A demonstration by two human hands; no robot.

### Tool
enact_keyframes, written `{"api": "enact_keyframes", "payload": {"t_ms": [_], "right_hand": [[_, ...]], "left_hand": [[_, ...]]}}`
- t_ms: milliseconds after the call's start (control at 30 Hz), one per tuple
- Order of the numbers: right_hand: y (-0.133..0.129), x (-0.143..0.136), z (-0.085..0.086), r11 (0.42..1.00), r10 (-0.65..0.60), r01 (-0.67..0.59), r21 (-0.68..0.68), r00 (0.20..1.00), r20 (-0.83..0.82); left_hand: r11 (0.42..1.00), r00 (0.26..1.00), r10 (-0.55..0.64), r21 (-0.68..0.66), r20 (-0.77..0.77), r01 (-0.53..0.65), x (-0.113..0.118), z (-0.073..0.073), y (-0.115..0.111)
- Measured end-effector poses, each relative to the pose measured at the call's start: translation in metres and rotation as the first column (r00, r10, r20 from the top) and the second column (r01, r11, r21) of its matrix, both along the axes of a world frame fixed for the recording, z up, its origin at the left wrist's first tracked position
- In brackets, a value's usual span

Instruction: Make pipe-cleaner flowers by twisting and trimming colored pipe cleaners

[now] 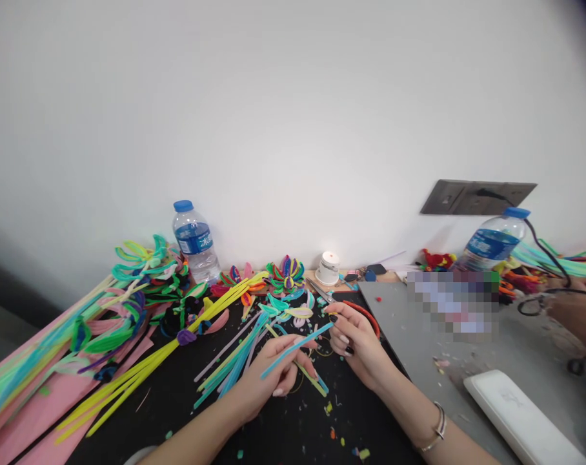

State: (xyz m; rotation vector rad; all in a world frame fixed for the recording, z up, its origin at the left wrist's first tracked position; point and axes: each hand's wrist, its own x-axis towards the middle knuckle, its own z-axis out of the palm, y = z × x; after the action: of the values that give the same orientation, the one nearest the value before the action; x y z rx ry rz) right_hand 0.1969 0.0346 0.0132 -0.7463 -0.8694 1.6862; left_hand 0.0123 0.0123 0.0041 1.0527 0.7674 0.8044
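A light blue pipe cleaner (297, 350) slants up to the right between my hands. My left hand (272, 373) is closed with curled fingers, and the pipe cleaner runs across its thumb side. At the upper right end, my right hand (358, 343) pinches with thumb and forefinger; a small yellow bit shows at those fingertips. A yellow-green pipe cleaner (313, 380) sticks out below my left fingers. Just behind my hands lies a bundle of blue, lilac and green pipe cleaners (242, 352) topped with petal loops. Scissors (321, 292) rest beyond my right hand.
Yellow pipe cleaners (162, 355) and flower shapes (138, 258) crowd the left. Water bottles stand left (196, 242) and right (494, 242) by the wall. A white cup (328, 268) is at the back. Right are a white case (520, 413) and another person's arm (576, 320).
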Motion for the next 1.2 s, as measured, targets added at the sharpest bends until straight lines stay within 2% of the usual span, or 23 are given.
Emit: {"api": "enact_keyframes", "payload": {"t_ms": [200, 333, 467, 533, 767, 1000, 1200], "right_hand": [[0.004, 0.006, 0.0, 0.998, -0.014, 0.01, -0.058, 0.997, -0.073], [0.001, 0.002, 0.0, 0.998, 0.047, -0.046, -0.039, 0.998, 0.034], [-0.003, -0.005, -0.001, 0.999, 0.053, -0.051, -0.015, 0.987, 0.15], [-0.003, -0.007, -0.003, 0.999, 0.048, -0.048, -0.004, 0.981, 0.19], [-0.001, -0.005, -0.006, 0.997, 0.033, -0.05, 0.051, 0.955, 0.295], [-0.002, -0.008, -0.006, 0.989, 0.067, -0.115, 0.09, 0.903, 0.424], [-0.006, -0.01, -0.009, 0.982, 0.033, -0.121, 0.142, 0.863, 0.505]], "left_hand": [[0.992, 0.999, -0.03, -0.121, 0.011, 0.031, 0.003, -0.003, 0.002], [0.992, 0.998, -0.061, -0.11, -0.033, 0.057, 0.003, 0.0, 0.002], [0.988, 0.984, -0.143, -0.07, -0.106, 0.136, 0.002, 0.001, 0.001], [0.988, 0.983, -0.145, -0.069, -0.112, 0.138, 0.002, 0.0, 0.0], [0.991, 0.999, 0.025, -0.136, 0.025, -0.022, 0.006, -0.001, 0.0], [0.956, 0.962, 0.224, -0.226, 0.154, -0.186, 0.004, 0.002, 0.001], [0.94, 0.949, 0.263, -0.267, 0.173, -0.212, 0.002, 0.004, 0.001]]}}
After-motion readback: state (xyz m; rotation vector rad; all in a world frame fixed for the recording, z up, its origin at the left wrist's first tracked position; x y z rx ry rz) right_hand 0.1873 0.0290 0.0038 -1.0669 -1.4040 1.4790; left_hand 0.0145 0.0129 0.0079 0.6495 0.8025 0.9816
